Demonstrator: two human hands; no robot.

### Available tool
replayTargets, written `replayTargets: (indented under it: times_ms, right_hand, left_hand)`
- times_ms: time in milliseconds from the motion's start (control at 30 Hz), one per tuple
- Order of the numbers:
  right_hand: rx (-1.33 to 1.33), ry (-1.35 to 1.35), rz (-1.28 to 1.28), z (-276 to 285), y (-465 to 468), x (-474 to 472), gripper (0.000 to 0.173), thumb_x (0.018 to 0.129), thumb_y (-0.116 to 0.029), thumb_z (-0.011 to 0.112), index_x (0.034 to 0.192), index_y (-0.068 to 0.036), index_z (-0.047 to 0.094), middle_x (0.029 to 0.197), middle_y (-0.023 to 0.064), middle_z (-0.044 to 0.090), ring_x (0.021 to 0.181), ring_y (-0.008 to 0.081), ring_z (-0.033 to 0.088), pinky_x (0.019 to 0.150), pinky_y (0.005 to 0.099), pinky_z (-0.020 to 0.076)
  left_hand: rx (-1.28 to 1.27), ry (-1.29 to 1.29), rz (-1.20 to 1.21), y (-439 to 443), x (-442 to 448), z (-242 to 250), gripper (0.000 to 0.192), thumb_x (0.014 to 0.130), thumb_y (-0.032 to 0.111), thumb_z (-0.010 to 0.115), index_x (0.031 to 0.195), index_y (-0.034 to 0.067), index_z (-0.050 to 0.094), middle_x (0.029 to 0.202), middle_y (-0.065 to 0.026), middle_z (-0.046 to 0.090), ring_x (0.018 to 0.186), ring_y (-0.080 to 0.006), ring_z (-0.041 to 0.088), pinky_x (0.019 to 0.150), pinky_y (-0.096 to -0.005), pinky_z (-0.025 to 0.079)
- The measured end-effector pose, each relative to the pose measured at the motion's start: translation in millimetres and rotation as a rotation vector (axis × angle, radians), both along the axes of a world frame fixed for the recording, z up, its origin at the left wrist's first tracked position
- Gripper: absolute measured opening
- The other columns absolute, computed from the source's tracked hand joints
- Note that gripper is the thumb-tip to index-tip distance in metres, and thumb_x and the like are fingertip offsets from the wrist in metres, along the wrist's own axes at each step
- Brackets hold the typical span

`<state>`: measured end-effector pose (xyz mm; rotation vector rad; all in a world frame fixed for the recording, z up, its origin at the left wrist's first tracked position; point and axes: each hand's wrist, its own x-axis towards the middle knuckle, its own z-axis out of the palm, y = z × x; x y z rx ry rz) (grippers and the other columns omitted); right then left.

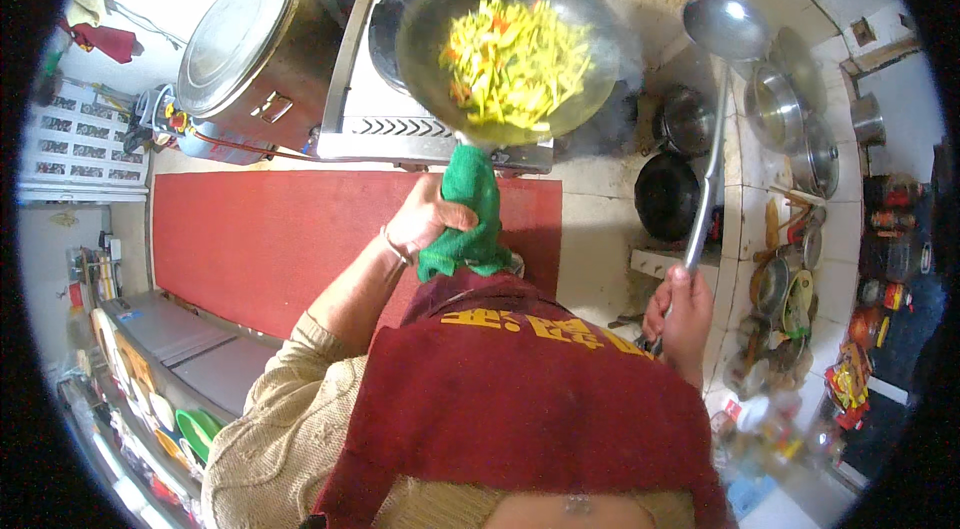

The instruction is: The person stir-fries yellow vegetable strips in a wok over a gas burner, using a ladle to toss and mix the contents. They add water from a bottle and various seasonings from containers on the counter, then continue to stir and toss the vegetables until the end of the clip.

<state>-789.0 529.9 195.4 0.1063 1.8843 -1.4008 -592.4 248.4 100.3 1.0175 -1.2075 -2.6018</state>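
My left hand (431, 215) grips the wok's handle through a green cloth (475, 191) wrapped around it. The wok (427, 41) is over the stove (397, 125); whether it rests on the burner or is lifted, I cannot tell. Inside lies a heap of yellow-green sliced vegetables (517, 60) with a few red pieces. My right hand (681, 311) is closed around the long metal handle of a ladle (726, 26). The ladle's bowl is raised to the right of the wok, apart from it.
A large lidded metal pot (236, 41) stands left of the stove, near a gas cylinder (225, 142) with a hose. Red matting (300, 236) covers the floor. On the right, a tiled counter (761, 229) bears metal bowls (776, 108), and dark pans (667, 195) sit lower beside it.
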Motion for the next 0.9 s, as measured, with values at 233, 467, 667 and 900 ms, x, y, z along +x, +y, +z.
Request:
replayTargets:
  times_ms: [233, 467, 667, 900]
  right_hand:
    - [-0.030, -0.006, -0.127, -6, 10, -12, 0.021, 0.103, -0.025, 0.043, 0.089, -0.009, 0.039, 0.062, -0.0001, 0.039, 0.038, 0.0089, 0.038, 0.032, 0.0271, 0.0317]
    - [-0.052, -0.056, -0.163, -7, -19, -2, 0.023, 0.103, -0.026, 0.045, 0.088, -0.009, 0.039, 0.062, 0.0007, 0.039, 0.036, 0.0089, 0.037, 0.032, 0.0267, 0.0313]
    - [-0.064, -0.011, -0.112, -15, -27, 19, 0.025, 0.104, -0.028, 0.043, 0.089, -0.008, 0.040, 0.061, 0.0009, 0.038, 0.036, 0.0092, 0.037, 0.030, 0.0264, 0.0316]
    - [-0.037, -0.012, -0.096, -8, -44, 36, 0.024, 0.104, -0.026, 0.043, 0.089, -0.007, 0.040, 0.061, 0.0015, 0.038, 0.036, 0.0095, 0.037, 0.030, 0.0269, 0.0314]
  left_hand:
    - [-0.421, -0.165, -0.001, 45, 8, -4, 0.047, 0.065, -0.007, 0.067, 0.111, -0.004, 0.060, 0.099, -0.0056, 0.066, 0.087, -0.0148, 0.062, 0.074, -0.0316, 0.052]
    - [-0.018, -0.130, 0.018, -12, 14, -26, 0.035, 0.065, -0.001, 0.066, 0.100, -0.005, 0.065, 0.090, -0.0118, 0.068, 0.076, -0.0216, 0.066, 0.072, -0.0340, 0.054]
    - [-0.033, -0.038, 0.068, -26, 10, -39, 0.033, 0.064, -0.001, 0.065, 0.097, -0.006, 0.065, 0.084, -0.0105, 0.067, 0.071, -0.0202, 0.065, 0.069, -0.0334, 0.055]
    - [-0.115, -0.012, -0.075, -23, 21, -65, 0.020, 0.066, -0.004, 0.065, 0.086, -0.004, 0.066, 0.076, -0.0071, 0.066, 0.066, -0.0160, 0.062, 0.062, -0.0313, 0.053]
